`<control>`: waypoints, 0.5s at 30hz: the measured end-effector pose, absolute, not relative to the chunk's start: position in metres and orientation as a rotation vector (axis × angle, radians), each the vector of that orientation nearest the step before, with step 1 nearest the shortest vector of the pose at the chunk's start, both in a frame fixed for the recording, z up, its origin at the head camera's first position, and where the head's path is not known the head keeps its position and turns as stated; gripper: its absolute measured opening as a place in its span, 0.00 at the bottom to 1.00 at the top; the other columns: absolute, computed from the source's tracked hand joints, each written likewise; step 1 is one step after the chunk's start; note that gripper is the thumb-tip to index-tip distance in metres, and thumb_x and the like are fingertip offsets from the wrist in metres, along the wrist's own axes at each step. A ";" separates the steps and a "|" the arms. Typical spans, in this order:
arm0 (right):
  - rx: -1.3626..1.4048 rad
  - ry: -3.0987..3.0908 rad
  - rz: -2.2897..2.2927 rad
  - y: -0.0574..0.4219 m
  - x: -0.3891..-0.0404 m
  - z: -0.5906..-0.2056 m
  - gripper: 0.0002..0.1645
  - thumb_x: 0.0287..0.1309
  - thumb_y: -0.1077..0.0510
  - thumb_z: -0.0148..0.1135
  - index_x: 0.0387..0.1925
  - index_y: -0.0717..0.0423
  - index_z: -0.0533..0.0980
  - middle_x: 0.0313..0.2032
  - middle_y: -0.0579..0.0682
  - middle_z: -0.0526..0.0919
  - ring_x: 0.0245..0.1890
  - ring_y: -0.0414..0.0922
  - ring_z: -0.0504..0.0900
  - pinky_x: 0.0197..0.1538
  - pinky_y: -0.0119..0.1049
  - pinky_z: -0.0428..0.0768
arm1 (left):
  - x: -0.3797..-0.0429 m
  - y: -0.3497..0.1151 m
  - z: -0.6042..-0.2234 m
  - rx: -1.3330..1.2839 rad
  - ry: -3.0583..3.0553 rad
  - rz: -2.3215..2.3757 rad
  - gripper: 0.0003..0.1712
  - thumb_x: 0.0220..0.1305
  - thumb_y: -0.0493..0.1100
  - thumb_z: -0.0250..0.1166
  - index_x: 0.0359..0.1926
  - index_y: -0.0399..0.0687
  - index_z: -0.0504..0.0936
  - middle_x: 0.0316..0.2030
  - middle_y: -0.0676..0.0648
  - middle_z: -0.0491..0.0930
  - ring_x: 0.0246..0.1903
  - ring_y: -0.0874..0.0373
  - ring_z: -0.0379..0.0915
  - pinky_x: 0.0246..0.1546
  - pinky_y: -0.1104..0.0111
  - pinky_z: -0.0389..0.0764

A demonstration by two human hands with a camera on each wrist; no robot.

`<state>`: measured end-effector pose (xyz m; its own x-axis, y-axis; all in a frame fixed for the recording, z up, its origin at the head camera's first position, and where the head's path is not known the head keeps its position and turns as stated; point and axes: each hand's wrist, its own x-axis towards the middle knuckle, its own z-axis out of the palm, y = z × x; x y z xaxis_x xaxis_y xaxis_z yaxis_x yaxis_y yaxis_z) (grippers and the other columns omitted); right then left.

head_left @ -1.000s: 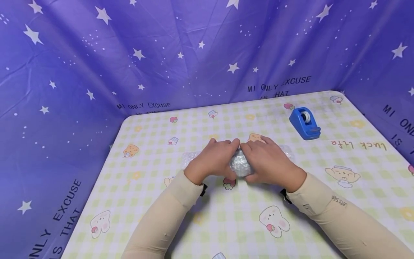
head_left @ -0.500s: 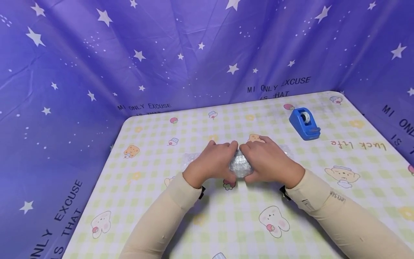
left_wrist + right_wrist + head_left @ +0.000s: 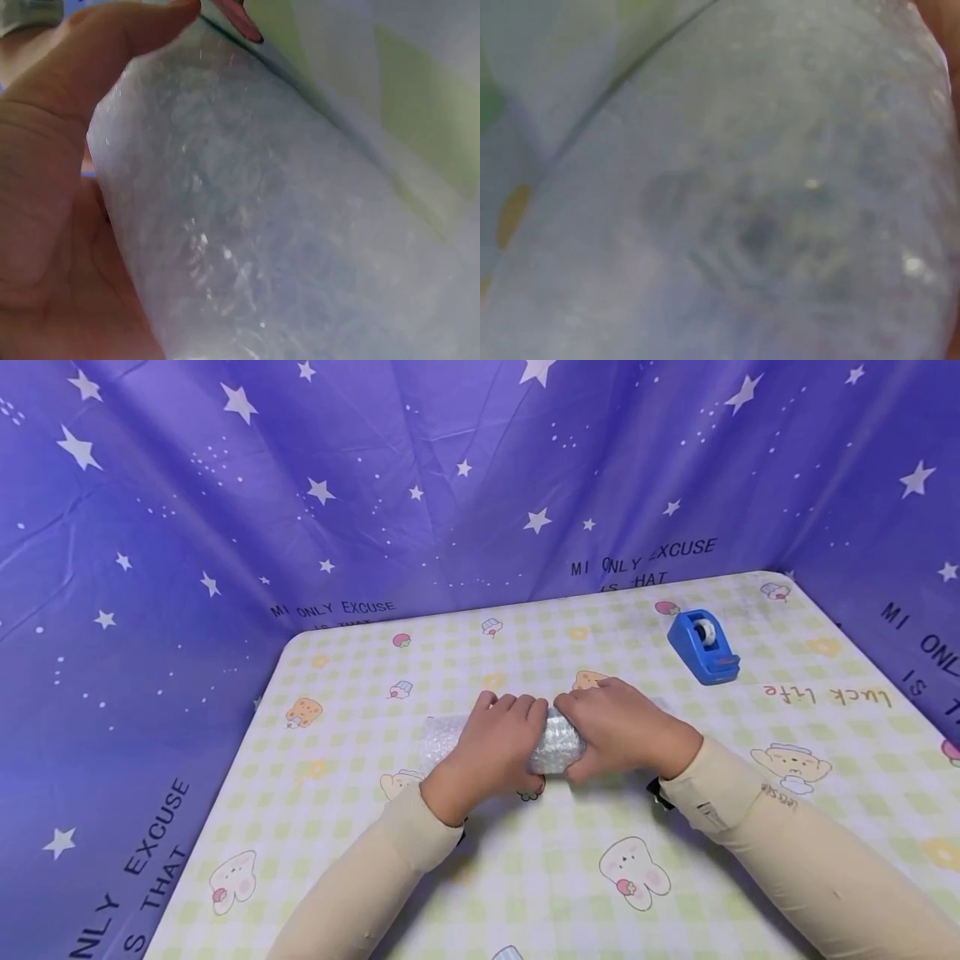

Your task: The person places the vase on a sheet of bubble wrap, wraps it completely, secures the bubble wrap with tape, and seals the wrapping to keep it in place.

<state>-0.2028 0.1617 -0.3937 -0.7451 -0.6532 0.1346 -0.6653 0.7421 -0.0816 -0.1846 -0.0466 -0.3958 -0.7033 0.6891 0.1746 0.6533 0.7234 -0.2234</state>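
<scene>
A roll of clear bubble wrap [image 3: 557, 745] lies crosswise on the table in the head view, its left end showing past my left hand [image 3: 498, 743]. That hand grips the roll from above, thumb on the near side and fingers over the far side. Close beside it, my right hand [image 3: 618, 727] grips the roll in the same way. In the left wrist view the bubble wrap [image 3: 247, 202] fills most of the picture, with the thumb along its edge. Blurred bubble wrap [image 3: 780, 187] covers the right wrist view. Whatever lies inside the roll is hidden.
A blue tape dispenser [image 3: 703, 647] with a roll of tape stands at the back right. The table [image 3: 360, 860] has a green-and-white checked cover with cartoon prints. A purple star-patterned curtain [image 3: 450, 485] hangs behind and along both sides.
My left hand has turned a little and shifted slightly nearer to me. More of the wrap shows at the roll's left end, less at its right. The tape dispenser stays put.
</scene>
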 end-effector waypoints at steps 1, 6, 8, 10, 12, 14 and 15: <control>1.082 -2.846 0.201 0.162 -0.204 -0.393 0.33 0.26 0.35 0.76 0.34 0.47 0.76 0.27 0.39 0.79 0.27 0.38 0.76 0.38 0.47 0.79 | -0.183 -0.046 -0.396 -1.059 -2.657 0.218 0.52 0.33 0.70 0.80 0.56 0.48 0.73 0.48 0.52 0.80 0.46 0.53 0.79 0.46 0.58 0.70; 1.106 -2.878 0.242 0.161 -0.206 -0.392 0.32 0.26 0.36 0.77 0.33 0.46 0.75 0.27 0.37 0.79 0.25 0.36 0.74 0.33 0.40 0.77 | -0.179 -0.045 -0.400 -1.048 -2.581 0.249 0.52 0.33 0.69 0.81 0.56 0.48 0.73 0.47 0.52 0.80 0.45 0.54 0.78 0.45 0.60 0.70; 1.114 -2.891 0.253 0.161 -0.206 -0.391 0.32 0.26 0.35 0.77 0.33 0.46 0.75 0.27 0.36 0.78 0.24 0.36 0.74 0.33 0.39 0.77 | -0.179 -0.044 -0.401 -1.041 -2.576 0.265 0.52 0.34 0.70 0.81 0.56 0.48 0.73 0.46 0.52 0.79 0.43 0.54 0.79 0.44 0.61 0.70; 1.119 -2.902 0.261 0.160 -0.206 -0.390 0.32 0.27 0.35 0.77 0.33 0.46 0.75 0.27 0.36 0.78 0.24 0.36 0.74 0.33 0.38 0.77 | -0.178 -0.043 -0.401 -1.034 -2.576 0.273 0.50 0.35 0.70 0.80 0.54 0.48 0.73 0.44 0.52 0.79 0.41 0.55 0.79 0.44 0.62 0.70; 1.121 -2.907 0.267 0.160 -0.206 -0.389 0.32 0.27 0.35 0.77 0.33 0.46 0.75 0.26 0.36 0.78 0.24 0.36 0.74 0.32 0.38 0.77 | -0.179 -0.042 -0.402 -1.030 -2.569 0.271 0.48 0.35 0.69 0.80 0.53 0.48 0.73 0.41 0.53 0.79 0.39 0.55 0.79 0.43 0.62 0.70; 1.117 -2.910 0.269 0.160 -0.206 -0.389 0.32 0.27 0.35 0.77 0.34 0.46 0.75 0.27 0.37 0.78 0.24 0.36 0.74 0.33 0.39 0.77 | -0.180 -0.042 -0.403 -1.036 -2.562 0.257 0.47 0.36 0.68 0.80 0.51 0.48 0.74 0.40 0.53 0.79 0.37 0.55 0.79 0.42 0.63 0.70; 1.112 -2.913 0.269 0.160 -0.206 -0.389 0.33 0.27 0.35 0.78 0.34 0.46 0.76 0.27 0.37 0.79 0.24 0.36 0.75 0.34 0.39 0.78 | -0.181 -0.042 -0.403 -1.041 -2.558 0.246 0.46 0.35 0.68 0.80 0.51 0.48 0.74 0.40 0.53 0.79 0.37 0.56 0.79 0.41 0.62 0.70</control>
<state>-0.2059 0.1601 -0.3891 -0.7476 -0.6602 0.0722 -0.6622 0.7329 -0.1559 -0.1805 -0.0421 -0.4026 -0.6602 0.7014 0.2687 0.6372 0.7124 -0.2939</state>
